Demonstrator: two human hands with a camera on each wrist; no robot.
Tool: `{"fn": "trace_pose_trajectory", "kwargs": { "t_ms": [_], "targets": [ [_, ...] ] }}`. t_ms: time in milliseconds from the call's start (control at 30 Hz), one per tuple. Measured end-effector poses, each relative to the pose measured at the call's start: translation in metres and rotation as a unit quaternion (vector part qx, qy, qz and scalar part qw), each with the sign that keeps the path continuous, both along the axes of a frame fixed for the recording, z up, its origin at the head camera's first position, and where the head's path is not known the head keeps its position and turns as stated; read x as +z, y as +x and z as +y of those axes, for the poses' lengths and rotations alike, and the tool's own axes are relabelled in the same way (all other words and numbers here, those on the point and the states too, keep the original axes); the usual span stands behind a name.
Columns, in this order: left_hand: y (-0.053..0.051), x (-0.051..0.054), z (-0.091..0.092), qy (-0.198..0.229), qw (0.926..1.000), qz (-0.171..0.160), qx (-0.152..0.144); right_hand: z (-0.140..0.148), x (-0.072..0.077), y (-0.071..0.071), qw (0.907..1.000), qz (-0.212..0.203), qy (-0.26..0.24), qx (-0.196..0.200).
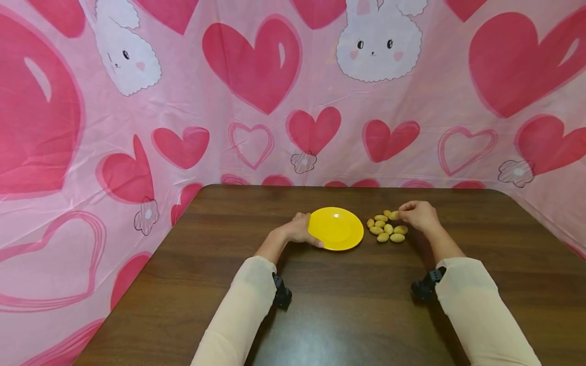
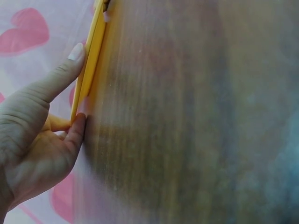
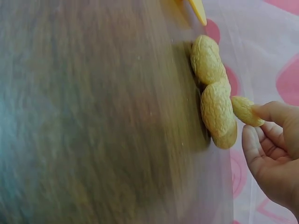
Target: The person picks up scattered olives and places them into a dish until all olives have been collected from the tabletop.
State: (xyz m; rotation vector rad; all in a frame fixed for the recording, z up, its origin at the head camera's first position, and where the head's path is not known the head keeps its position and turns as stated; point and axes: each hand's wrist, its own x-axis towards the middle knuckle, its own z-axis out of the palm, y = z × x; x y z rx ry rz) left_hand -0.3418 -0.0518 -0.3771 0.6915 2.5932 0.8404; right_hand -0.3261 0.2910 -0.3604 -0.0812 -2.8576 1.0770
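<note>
My left hand (image 1: pixel 299 230) grips the left rim of a round yellow plate (image 1: pixel 336 229). In the left wrist view the plate (image 2: pixel 91 58) is seen edge-on, with the thumb on its upper side and fingers at its lower edge. To the plate's right sits a cluster of small, wrinkled, yellowish oval pieces (image 1: pixel 388 229), potato-like in look. At the cluster's far right side, my right hand (image 1: pixel 420 215) pinches one wrinkled oval piece (image 3: pixel 246 111) between thumb and fingers. More of the pieces (image 3: pixel 217 107) stand close beside it in the right wrist view.
Everything stands on a dark brown wooden table (image 1: pixel 348 305). Behind its far edge hangs a pink cloth (image 1: pixel 320 91) with hearts and rabbits. Black wrist cameras (image 1: pixel 282 292) are worn at both sleeve cuffs.
</note>
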Motion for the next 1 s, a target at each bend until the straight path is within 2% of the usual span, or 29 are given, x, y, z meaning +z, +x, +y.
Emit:
{"fn": "trace_pose_trajectory", "kwargs": {
  "t_ms": [200, 400, 667, 1000],
  "targets": [
    [0.001, 0.000, -0.001, 0.001, 1.0000, -0.002, 0.006, -0.010, 0.001, -0.001, 0.9992, 0.029, -0.021, -0.020],
    [0.000, -0.002, 0.000, 0.002, 0.9999, -0.001, 0.012, -0.021, 0.002, -0.003, 0.9973, 0.037, -0.054, -0.032],
    [0.000, -0.003, 0.001, -0.008, 0.9998, 0.003, 0.019, -0.036, 0.004, -0.007, 0.9968, 0.028, -0.069, -0.029],
    [-0.001, -0.003, 0.001, -0.007, 0.9998, 0.001, 0.020, -0.052, 0.003, -0.011, 0.9953, 0.033, -0.091, -0.005]
  ]
}}
